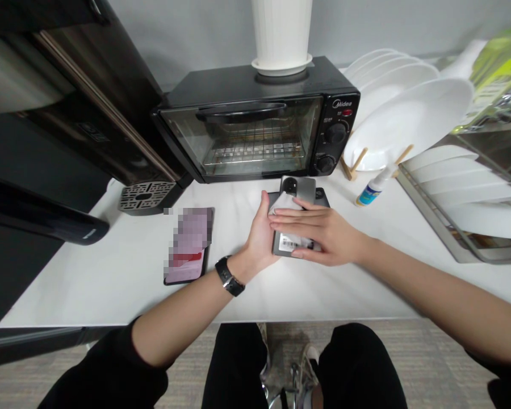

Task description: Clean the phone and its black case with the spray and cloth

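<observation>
Your left hand [262, 236] sits open-palmed at the grey rectangular phone [307, 190], near centre, its grip unclear; your right hand [334, 236], fingers barely bent, holds a crumpled white wipe [286, 203] on it. You seem mid-wipe; the next stroke calls for a steady phone. On the white marbled counter [132, 307] lie a pink-screened phone [191, 244] left, a black metal toaster oven [234, 88] far centre, a white plastic spray bottle [371, 192] right.

So there's a plain grey wall [213, 28] beyond my hands, a white countertop [128, 301] with faint marbling right under them, and streaky grey-brown flooring [421, 352] below, nearer me.
</observation>
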{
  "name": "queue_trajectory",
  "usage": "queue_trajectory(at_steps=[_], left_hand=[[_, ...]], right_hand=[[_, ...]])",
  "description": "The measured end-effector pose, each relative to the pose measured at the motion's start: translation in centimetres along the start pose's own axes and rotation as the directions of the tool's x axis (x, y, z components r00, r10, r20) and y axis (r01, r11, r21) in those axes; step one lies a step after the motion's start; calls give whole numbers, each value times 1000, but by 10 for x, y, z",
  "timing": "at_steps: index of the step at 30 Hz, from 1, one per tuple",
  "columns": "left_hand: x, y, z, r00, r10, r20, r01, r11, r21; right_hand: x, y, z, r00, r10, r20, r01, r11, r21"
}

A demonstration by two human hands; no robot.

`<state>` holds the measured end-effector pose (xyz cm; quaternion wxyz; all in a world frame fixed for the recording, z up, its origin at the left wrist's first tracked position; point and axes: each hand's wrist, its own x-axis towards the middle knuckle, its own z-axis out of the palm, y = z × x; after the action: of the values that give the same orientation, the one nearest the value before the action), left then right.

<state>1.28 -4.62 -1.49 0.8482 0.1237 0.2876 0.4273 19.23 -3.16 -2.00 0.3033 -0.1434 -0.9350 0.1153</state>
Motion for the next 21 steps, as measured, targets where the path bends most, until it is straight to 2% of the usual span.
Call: queue_trajectory(at_steps=[3,5,7,9,11,13,15,18,21], left_hand=[[-2,4,2,997,76,29,-76,997,-18],[-3,7,4,991,129,43,-127,991,-34],[-3,9,5,988,145,44,-144,989,-43],[-3,8,5,993,106,52,-105,994,-34],[-3,6,5,997,24,71,-24,1000,-11],[-2,4,4,995,-45,85,45,999,6],[0,2,3,996,-60,67,60,998,5],[1,2,1,999,-40,8,41,999,-9],[1,5,-1,1000,23,10,-22,1000,-21]], right_hand=[[-2,-4,4,993,-96,-67,104,989,110],[-4,-3,3,982,-106,-155,117,991,64],[-5,1,0,970,-30,-242,18,998,-53],[-6,6,-3,948,108,-300,-163,973,-165],[-5,10,-5,921,233,-313,-312,921,-233],[-4,12,-6,919,286,-271,-355,899,-256],[-3,10,-4,952,252,-174,-288,931,-226],[-1,2,0,997,81,-12,-82,994,-74],[-1,-5,2,998,-51,-22,53,997,60]])
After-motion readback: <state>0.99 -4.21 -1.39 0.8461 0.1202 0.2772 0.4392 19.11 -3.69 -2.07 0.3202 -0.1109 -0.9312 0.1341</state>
